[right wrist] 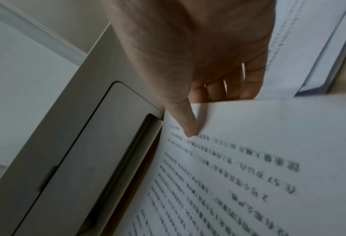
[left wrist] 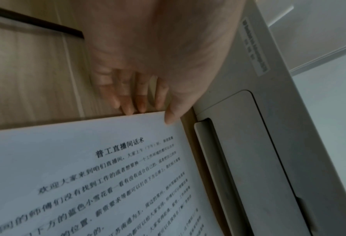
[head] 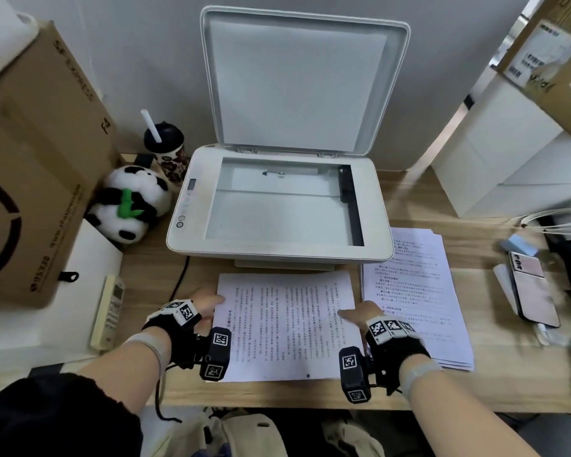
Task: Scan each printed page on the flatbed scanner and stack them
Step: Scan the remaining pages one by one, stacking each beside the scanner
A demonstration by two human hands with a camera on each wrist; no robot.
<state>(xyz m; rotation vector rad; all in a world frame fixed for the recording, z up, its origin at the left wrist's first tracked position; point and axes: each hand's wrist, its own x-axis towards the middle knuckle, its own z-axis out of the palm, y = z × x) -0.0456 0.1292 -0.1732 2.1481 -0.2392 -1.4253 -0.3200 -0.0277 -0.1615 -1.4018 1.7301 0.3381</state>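
A pale wooden counter (head: 475,387) against a grey wall carries the flatbed scanner (head: 277,255), its lid (head: 297,84) raised and the glass bare, so it stands ready to take a sheet. In the head view, one printed page (head: 284,324) sits print-up just in front of the scanner, held at its two short edges: the left hand (head: 201,306) at the left edge, the right hand (head: 360,316) at the right, a two-sided hold that likely keeps thin paper flat for the turn onto the glass. A stack of pages (head: 419,301) lies just beside it on the right, handy for the next pick. A panda toy (head: 132,202) and a cardboard box (head: 37,166) sit to the left.

The left wrist view shows the thumb on top of the page's corner and fingers (left wrist: 127,102) running under its edge, a pinch.

The right wrist view shows the same: thumb pressed on the print, fingers (right wrist: 228,89) tucked beneath, the stack behind.
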